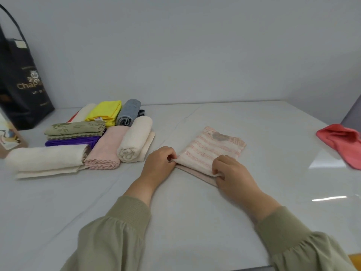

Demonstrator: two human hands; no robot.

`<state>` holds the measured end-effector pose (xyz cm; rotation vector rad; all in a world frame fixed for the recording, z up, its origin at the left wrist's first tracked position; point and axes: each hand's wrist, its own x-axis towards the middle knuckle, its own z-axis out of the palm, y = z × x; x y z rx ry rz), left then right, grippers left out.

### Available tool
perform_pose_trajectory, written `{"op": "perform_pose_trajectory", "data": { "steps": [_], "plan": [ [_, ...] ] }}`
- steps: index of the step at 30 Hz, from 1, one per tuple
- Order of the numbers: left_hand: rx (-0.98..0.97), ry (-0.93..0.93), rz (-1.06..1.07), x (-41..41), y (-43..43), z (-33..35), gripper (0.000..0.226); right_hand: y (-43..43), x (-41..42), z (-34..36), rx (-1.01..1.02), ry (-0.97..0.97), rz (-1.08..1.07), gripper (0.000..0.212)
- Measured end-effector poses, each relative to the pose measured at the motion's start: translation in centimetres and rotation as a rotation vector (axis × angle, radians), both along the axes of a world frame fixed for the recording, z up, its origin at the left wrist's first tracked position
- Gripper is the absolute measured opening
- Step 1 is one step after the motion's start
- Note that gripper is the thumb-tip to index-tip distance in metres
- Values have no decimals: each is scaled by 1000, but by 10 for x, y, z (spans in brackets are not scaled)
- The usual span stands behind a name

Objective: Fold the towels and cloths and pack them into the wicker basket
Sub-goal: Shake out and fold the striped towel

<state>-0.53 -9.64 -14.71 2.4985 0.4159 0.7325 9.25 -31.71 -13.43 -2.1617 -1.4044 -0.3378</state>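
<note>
A pink-striped towel (211, 149) lies folded in the middle of the white table (175, 202). My left hand (159, 162) pinches its near left corner and my right hand (230, 173) pinches its near right corner; the near edge is lifted slightly off the layer below. To the left sit finished pieces: a cream rolled towel (134, 141), a pink folded cloth (107, 151), a long cream towel (46, 159), a green leaf-patterned cloth (76, 129), a purple cloth (72, 141), a yellow cloth (105, 112) and a grey rolled towel (129, 112). No wicker basket is in view.
A crumpled red cloth (341, 141) lies at the table's right edge. A black gift bag (21, 83) stands at the back left against the wall, with a small box (7, 137) in front of it.
</note>
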Motion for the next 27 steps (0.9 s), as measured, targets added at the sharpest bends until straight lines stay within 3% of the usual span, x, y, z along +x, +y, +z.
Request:
{"op": "perform_pose_trajectory", "data": {
  "steps": [4,8,14,19,23,25,27],
  "plan": [
    [125,-10,-5,0,2,-1,12,-2,1,-5,-21,2,24,21],
    [396,-48,2,-4,7,-4,12,-7,1,-6,-35,-19,30,24],
    [593,48,66,-10,5,-6,16,-14,-6,-8,-75,-29,106,21],
    [372,-26,139,-17,-20,8,40,-3,-33,-5,-40,67,219,34],
    [191,199,112,-14,-34,11,39,12,-54,6,251,570,139,36],
    [224,396,61,-15,-37,8,51,21,-48,13,321,489,-39,39],
    [232,575,-18,-16,-37,5,55,35,-35,20,180,330,-187,41]
  ]
}}
